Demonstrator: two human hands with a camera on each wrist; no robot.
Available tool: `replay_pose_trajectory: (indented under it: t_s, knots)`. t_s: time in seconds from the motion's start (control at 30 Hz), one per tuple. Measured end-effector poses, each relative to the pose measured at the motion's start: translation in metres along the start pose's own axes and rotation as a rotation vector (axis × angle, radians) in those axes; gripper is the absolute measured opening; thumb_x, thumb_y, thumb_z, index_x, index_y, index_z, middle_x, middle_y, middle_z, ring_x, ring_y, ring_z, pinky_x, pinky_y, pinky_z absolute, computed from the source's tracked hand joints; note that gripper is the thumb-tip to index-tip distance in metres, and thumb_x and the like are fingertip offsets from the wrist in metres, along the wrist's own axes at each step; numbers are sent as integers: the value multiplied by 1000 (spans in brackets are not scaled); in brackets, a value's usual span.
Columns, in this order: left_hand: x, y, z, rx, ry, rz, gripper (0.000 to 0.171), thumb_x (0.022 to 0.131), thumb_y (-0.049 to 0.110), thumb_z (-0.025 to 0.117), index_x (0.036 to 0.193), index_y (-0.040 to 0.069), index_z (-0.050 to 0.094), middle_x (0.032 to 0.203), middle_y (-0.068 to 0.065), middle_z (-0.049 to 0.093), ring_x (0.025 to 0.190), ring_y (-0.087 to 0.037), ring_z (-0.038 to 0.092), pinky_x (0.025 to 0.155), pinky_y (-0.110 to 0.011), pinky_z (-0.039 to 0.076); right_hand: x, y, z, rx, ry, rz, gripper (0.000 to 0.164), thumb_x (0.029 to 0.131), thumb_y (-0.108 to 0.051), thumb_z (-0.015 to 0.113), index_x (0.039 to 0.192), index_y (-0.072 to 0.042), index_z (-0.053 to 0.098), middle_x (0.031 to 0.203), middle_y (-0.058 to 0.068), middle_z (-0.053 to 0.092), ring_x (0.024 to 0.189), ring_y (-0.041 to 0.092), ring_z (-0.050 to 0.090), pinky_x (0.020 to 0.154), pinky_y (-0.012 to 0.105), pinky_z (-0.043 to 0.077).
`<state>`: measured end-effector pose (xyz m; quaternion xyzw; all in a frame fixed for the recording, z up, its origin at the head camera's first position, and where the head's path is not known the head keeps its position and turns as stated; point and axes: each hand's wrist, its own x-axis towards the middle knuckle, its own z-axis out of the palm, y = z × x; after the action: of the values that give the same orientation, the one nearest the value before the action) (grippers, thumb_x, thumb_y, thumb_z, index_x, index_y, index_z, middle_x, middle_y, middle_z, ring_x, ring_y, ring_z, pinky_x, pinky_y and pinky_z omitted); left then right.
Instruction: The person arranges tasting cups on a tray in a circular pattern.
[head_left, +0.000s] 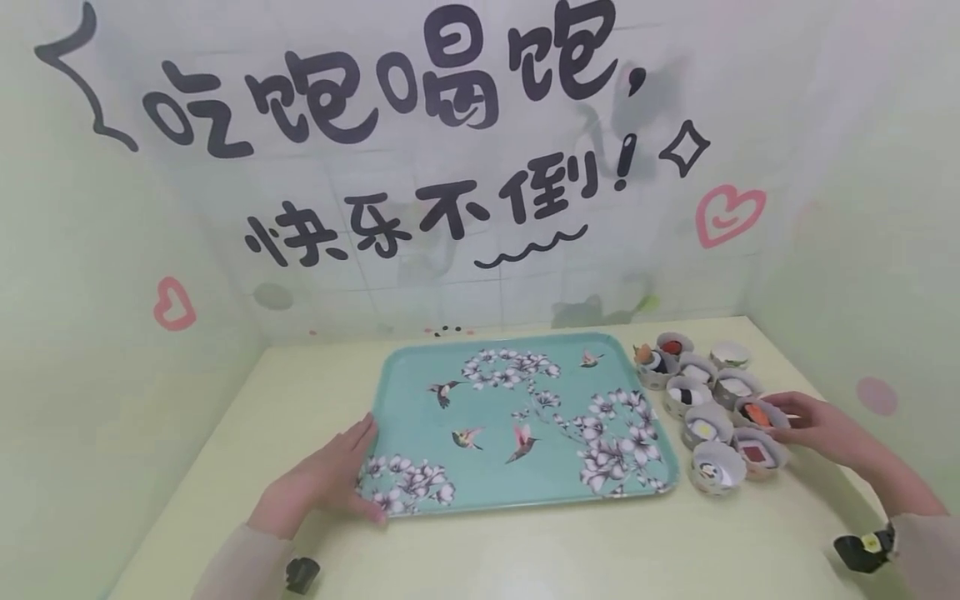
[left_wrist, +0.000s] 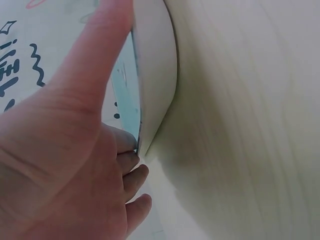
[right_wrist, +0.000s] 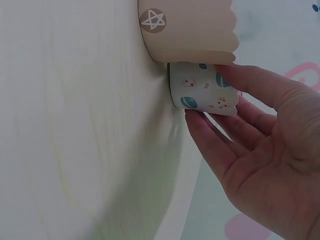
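Note:
A turquoise tray (head_left: 480, 408) printed with flowers and birds lies flat on the table. My left hand (head_left: 333, 471) rests at its near left corner, fingers along the left rim and thumb by the front rim. To the right of the tray, my right hand (head_left: 821, 429) pinches a small patterned paper cup (right_wrist: 200, 95) between thumb and fingers. Inside that cup is an orange-red piece (head_left: 755, 414) like toy sushi. A tan cup with a star mark (right_wrist: 195, 35) stands beside it, nearer me, with a dark red square (head_left: 753, 452) inside.
Several more paper cups with small toy-food pieces cluster by the tray's right edge, among them a near cup (head_left: 717, 479) and a far white cup (head_left: 730, 354). A printed backdrop (head_left: 480, 292) rises behind the table (head_left: 495, 558), with pale walls on both sides.

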<state>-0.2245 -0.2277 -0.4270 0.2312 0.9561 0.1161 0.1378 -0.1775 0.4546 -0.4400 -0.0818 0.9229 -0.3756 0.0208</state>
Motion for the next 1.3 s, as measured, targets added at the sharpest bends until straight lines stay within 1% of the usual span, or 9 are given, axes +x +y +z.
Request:
replay_pose_trajectory:
  t_s: [0.17, 0.27, 0.37, 0.47, 0.6, 0.87, 1.03, 1.2, 1.3]
  knots:
    - [-1, -1, 1, -2, -8, 4, 142, 56, 65, 85, 153, -13, 17, 162, -33, 12, 148, -53, 19, 120, -65, 25, -1, -2, 2, -69, 12, 42, 50, 93, -12, 67, 131, 16, 48, 117, -7, 61, 93, -17, 53, 74, 13, 54]
    - [-1, -1, 2, -7, -10, 5, 141, 57, 64, 85, 153, -13, 17, 162, -33, 11, 148, -53, 19, 120, -65, 24, -2, -3, 2, -94, 14, 45, 50, 94, -13, 66, 131, 16, 48, 126, 28, 58, 104, 20, 70, 74, 13, 53]
    - [0, -1, 1, -8, -6, 3, 140, 58, 64, 86, 154, -12, 17, 162, -33, 12, 148, -53, 19, 120, -65, 25, -2, -5, 0, -104, 23, 39, 50, 95, -13, 66, 131, 16, 47, 131, 41, 49, 109, 54, 61, 73, 13, 52]
    - [1, -2, 2, -3, 2, 7, 140, 57, 64, 86, 153, -12, 17, 162, -33, 12, 148, -54, 19, 120, -64, 26, -3, -7, -3, -110, 40, 32, 51, 94, -13, 67, 131, 15, 48, 130, 35, 53, 111, 60, 58, 73, 13, 52]
    - [0, -2, 2, 16, 13, 17, 141, 57, 65, 85, 153, -13, 18, 162, -34, 13, 147, -54, 19, 120, -63, 27, -3, -10, -9, -129, 59, 29, 52, 92, -15, 70, 131, 14, 50, 122, 11, 62, 104, 37, 69, 73, 13, 52]
    - [-4, -4, 2, 12, 11, -9, 143, 55, 65, 86, 153, -12, 17, 162, -33, 12, 148, -54, 18, 120, -65, 26, 6, -24, -17, -126, 33, 35, 55, 94, -18, 68, 134, 13, 46, 135, 40, 48, 113, 54, 60, 72, 12, 51]
    - [-2, -5, 4, 19, 7, -5, 143, 55, 67, 84, 154, -12, 16, 162, -33, 11, 148, -53, 18, 121, -64, 25, 7, -37, -28, -205, 37, 66, 56, 94, -26, 68, 135, 8, 49, 132, 40, 54, 110, 47, 65, 73, 18, 52]
    - [0, -5, 4, 27, 9, 9, 142, 56, 67, 84, 153, -13, 17, 162, -33, 13, 148, -52, 19, 121, -62, 26, 9, -56, -37, -281, 10, 122, 62, 96, -37, 64, 140, 4, 46, 133, 38, 55, 117, 54, 59, 79, 45, 49]
    - [1, -4, 3, 28, 8, 4, 142, 56, 67, 85, 153, -13, 17, 162, -33, 13, 148, -52, 19, 121, -61, 26, 11, -66, -39, -266, -7, 104, 61, 97, -34, 63, 141, 4, 45, 137, 38, 53, 118, 50, 60, 81, 42, 51]
